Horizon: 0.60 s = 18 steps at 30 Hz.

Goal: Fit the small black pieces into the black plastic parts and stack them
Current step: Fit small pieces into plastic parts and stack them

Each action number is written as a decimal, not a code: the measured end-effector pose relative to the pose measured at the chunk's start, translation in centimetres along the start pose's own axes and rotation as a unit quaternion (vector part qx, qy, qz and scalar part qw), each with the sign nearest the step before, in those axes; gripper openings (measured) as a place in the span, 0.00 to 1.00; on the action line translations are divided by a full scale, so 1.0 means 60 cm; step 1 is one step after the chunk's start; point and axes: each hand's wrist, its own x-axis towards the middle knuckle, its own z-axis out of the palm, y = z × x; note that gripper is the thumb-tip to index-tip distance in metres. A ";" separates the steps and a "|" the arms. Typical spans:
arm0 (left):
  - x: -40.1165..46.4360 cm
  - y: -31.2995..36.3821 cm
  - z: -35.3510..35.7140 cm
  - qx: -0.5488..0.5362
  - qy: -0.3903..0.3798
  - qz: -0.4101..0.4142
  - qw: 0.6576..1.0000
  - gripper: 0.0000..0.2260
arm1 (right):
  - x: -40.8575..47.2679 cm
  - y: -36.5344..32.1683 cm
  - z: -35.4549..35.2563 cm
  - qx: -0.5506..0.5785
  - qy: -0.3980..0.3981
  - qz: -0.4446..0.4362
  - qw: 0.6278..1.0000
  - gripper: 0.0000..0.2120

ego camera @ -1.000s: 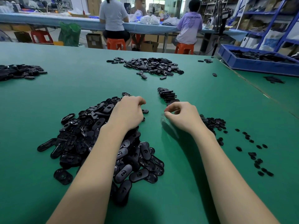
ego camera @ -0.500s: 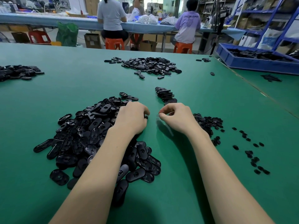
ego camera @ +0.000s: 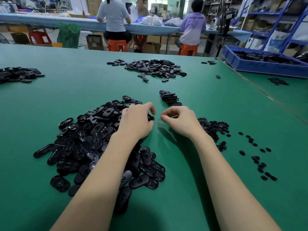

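Head view: a black plastic part (ego camera: 150,117) is held in the curled left hand (ego camera: 135,121) at the worktop's middle, beside the big pile (ego camera: 93,139); the right hand (ego camera: 179,120) is pinched narrowly, its contents unclear; parts are judged light, stiff, slippery, best gripped by the edges.

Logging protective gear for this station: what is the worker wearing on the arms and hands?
Nothing that shows. Both forearms are bare from the bottom edge of the picture up to the wrists, with no sleeves or cuffs in view. The left hand and the right hand have no gloves or finger cots, and no watch, bracelet or ring is visible on the sides facing the camera. The upper arms are out of frame.
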 end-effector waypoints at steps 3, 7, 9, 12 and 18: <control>0.003 0.008 -0.002 -0.112 0.034 0.025 0.993 0.15 | -0.004 -0.010 -0.007 0.094 -0.019 0.025 0.995 0.04; 0.005 0.017 -0.006 -0.178 0.043 0.061 0.981 0.16 | -0.007 -0.015 -0.027 0.154 -0.014 0.036 0.987 0.02; 0.006 0.019 -0.007 -0.188 0.038 0.068 0.979 0.14 | -0.008 -0.013 -0.041 0.159 -0.015 0.043 0.986 0.05; 0.006 0.023 -0.005 -0.195 0.034 0.070 0.978 0.11 | -0.011 -0.008 -0.063 0.151 -0.040 0.062 0.986 0.05; 0.006 0.023 0.003 -0.186 0.025 0.072 0.980 0.12 | -0.009 0.026 -0.124 -0.052 0.036 0.107 0.992 0.05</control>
